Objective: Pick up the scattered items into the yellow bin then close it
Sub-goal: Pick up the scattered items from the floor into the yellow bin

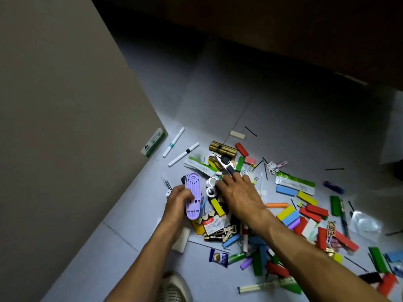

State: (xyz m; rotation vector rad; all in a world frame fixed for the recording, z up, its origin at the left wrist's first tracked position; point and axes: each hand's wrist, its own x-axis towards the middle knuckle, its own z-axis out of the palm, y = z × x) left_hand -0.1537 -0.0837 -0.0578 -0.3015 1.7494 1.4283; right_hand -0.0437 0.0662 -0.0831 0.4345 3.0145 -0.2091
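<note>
1. The left hand (pixel 178 200) is clamped round a purple plastic piece (pixel 193 196), lifted clear of the floor (pixel 130 225) for binning.
2. The right hand (pixel 238 192), fingers spread, reaches into the scattered items (pixel 290 214) for more.
3. No yellow bin is in view.

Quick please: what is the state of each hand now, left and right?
Left hand: closed around a purple plastic piece.
Right hand: open, fingers spread over the pile of small items, holding nothing that can be seen.
</note>
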